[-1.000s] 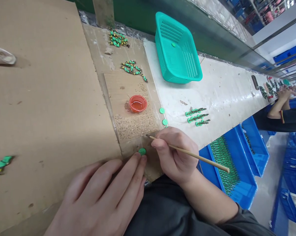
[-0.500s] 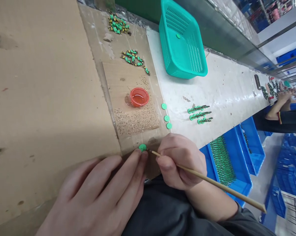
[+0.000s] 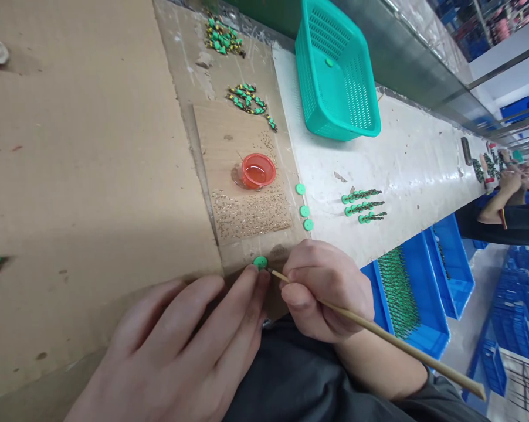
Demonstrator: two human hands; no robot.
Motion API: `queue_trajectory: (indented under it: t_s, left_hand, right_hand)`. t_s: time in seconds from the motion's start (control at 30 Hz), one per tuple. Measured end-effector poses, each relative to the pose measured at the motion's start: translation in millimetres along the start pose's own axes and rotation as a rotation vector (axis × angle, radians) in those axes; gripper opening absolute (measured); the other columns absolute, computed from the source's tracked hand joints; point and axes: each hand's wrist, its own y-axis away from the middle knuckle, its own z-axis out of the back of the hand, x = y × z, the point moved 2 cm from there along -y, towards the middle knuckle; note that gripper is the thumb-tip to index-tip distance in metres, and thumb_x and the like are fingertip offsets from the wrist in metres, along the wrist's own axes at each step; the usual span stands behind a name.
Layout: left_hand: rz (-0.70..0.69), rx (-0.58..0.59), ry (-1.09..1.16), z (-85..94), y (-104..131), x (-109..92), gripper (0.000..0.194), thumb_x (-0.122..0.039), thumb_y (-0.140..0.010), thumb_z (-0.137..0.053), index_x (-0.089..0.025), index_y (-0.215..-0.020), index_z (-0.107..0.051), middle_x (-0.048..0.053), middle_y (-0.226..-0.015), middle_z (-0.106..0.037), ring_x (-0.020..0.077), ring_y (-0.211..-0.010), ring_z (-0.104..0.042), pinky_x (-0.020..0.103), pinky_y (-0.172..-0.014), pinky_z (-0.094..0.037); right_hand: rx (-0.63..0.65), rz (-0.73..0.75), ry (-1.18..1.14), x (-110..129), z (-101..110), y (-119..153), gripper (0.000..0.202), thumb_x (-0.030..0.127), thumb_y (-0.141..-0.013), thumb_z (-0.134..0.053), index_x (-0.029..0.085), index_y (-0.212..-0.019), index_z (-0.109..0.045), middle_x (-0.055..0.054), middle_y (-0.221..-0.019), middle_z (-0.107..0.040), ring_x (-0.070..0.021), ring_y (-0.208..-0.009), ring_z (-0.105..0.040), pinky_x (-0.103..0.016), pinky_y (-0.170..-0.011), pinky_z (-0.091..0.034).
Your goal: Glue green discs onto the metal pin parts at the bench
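Observation:
A small round green disc (image 3: 260, 262) lies on the cardboard close in front of me. The fingertips of my left hand (image 3: 189, 340) are closed on its near edge, with the other fingers stretched over the board. My right hand (image 3: 328, 287) pinches a long thin wooden stick (image 3: 396, 337) like a pen. The stick's fine tip reaches the disc's right edge; whether it touches is too small to tell. Beyond the disc stands a red cup (image 3: 258, 170) of liquid, on a cardboard piece (image 3: 212, 135) dotted with small drops.
Several loose green discs (image 3: 304, 211) lie along the cardboard's edge. Rows of green discs with dark stems (image 3: 365, 208) stand on the white table, near a teal basket (image 3: 339, 132). Green-and-yellow pieces (image 3: 223, 38) are heaped behind. Blue bins (image 3: 438, 334) sit right; a co-worker's arm (image 3: 495, 208) shows further off.
The view has shifted slightly, so most things appear a little further right. My hands keep the same hold, and the stick's tip stays by the disc's edge.

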Motion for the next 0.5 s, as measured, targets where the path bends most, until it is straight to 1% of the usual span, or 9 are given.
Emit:
queue_trajectory:
  t_s: [0.13, 0.27, 0.4, 0.5]
  left_hand:
    - [0.011, -0.008, -0.001, -1.4, 0.9, -0.9, 0.034, -0.027, -0.104, -0.068, -0.027, -0.135, -0.083, 0.005, -0.16, -0.075, 0.0324, -0.137, -0.071, 0.055, -0.128, -0.051]
    - [0.022, -0.016, 0.02, -3.2, 3.4, -0.7, 0.034, -0.029, -0.105, -0.069, -0.028, -0.136, -0.083, 0.005, -0.162, -0.074, 0.0333, -0.139, -0.07, 0.055, -0.13, -0.049]
    - [0.021, -0.012, 0.019, -3.8, 3.5, -0.8, 0.032, -0.028, -0.106, -0.069, -0.027, -0.135, -0.084, 0.005, -0.162, -0.074, 0.0337, -0.139, -0.07, 0.055, -0.129, -0.05]
    - [0.016, -0.02, 0.018, -3.0, 2.2, -1.2, 0.033, -0.029, -0.106, -0.069, -0.028, -0.135, -0.083, 0.005, -0.16, -0.076, 0.033, -0.137, -0.071, 0.054, -0.127, -0.051]
  right_hand:
    - [0.016, 0.004, 0.007, 0.2, 0.2, -0.9, 0.028, 0.016, -0.113, -0.066, 0.022, -0.087, -0.061, 0.0, -0.072, -0.066, -0.0152, -0.063, -0.068, -0.028, -0.059, -0.064]
    - [0.044, 0.011, 0.017, 0.1, 0.4, -1.8, 0.029, 0.015, -0.114, -0.066, 0.022, -0.086, -0.061, -0.001, -0.073, -0.068, -0.0153, -0.062, -0.067, -0.029, -0.058, -0.064]
    - [0.042, 0.025, 0.041, 0.6, 0.2, -3.5, 0.031, 0.017, -0.114, -0.065, 0.022, -0.085, -0.06, -0.001, -0.072, -0.067, -0.0151, -0.061, -0.065, -0.03, -0.055, -0.063]
    - [0.044, 0.002, 0.023, 0.3, -0.2, -2.5, 0.028, 0.017, -0.114, -0.065, 0.022, -0.087, -0.061, -0.001, -0.073, -0.068, -0.0144, -0.061, -0.067, -0.029, -0.056, -0.064]
